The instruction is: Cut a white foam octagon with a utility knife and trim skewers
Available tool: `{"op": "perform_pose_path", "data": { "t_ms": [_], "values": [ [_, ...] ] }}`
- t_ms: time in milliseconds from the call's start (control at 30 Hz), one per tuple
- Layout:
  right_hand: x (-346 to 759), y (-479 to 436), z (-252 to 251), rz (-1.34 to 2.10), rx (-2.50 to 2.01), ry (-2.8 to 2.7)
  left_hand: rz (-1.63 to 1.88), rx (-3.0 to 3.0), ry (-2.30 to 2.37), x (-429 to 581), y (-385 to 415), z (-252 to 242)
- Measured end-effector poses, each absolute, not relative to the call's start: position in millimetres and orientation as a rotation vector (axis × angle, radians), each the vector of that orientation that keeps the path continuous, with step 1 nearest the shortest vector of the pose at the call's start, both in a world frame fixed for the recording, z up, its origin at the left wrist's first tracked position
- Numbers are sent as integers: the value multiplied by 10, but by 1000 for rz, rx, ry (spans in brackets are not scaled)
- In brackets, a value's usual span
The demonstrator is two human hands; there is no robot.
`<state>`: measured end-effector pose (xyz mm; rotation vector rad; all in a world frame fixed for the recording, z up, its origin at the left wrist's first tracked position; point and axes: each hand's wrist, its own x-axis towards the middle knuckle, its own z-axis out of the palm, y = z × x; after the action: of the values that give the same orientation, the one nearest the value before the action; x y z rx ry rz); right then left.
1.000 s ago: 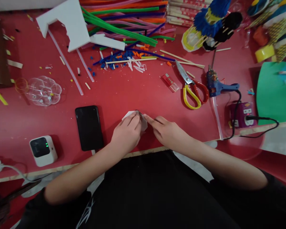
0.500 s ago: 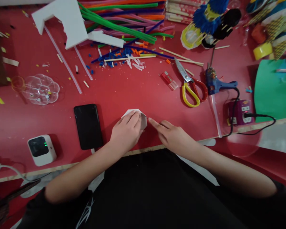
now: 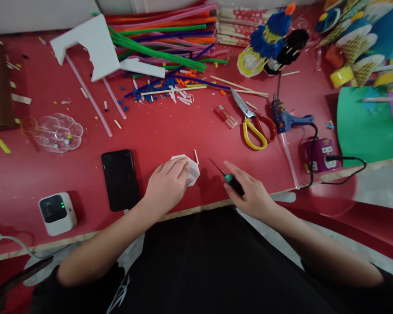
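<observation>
My left hand (image 3: 168,181) lies over a small white octagonal piece (image 3: 193,171), its fingers pressed onto it near the table's front edge. Most of the piece's left side is hidden under the fingers. A short white strip (image 3: 196,156) shows at its upper right edge. To the right, my right hand (image 3: 247,192) holds an awl (image 3: 231,179) loosely between thumb and fingers. The awl has a dark handle, a green collar and a thin metal shaft aimed up and left toward the white piece, apart from it.
Scissors (image 3: 253,124), a red packet (image 3: 225,116) and a blue glue gun (image 3: 286,117) lie to the right, beside a purple socket block (image 3: 322,155). A black phone (image 3: 120,179) lies left. Pipe cleaners (image 3: 163,43), sticks and scraps are spread across the back.
My right hand has moved slightly right, away from the white piece, and the awl now shows clearly. The strip has come into sight. The whole view has shifted a little.
</observation>
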<state>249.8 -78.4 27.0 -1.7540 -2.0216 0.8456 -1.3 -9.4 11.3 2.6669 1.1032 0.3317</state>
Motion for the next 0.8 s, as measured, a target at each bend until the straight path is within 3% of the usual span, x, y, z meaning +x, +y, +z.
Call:
{"op": "perform_pose_path", "data": {
  "t_ms": [133,500,700,800],
  "values": [
    [2383,-486,171,678,-1903,-1939,363,2598,1213,-146,-10,168],
    [1809,611,70,617,-2051,-2159,213,2406,1110,-283,-12,70],
    [1631,1354,72,516,-1978,-1909,787,2336,1393,-277,75,147],
    [1675,1369,170,651,-1807,-1593,1089,2306,1519,-236,257,177]
  ]
}}
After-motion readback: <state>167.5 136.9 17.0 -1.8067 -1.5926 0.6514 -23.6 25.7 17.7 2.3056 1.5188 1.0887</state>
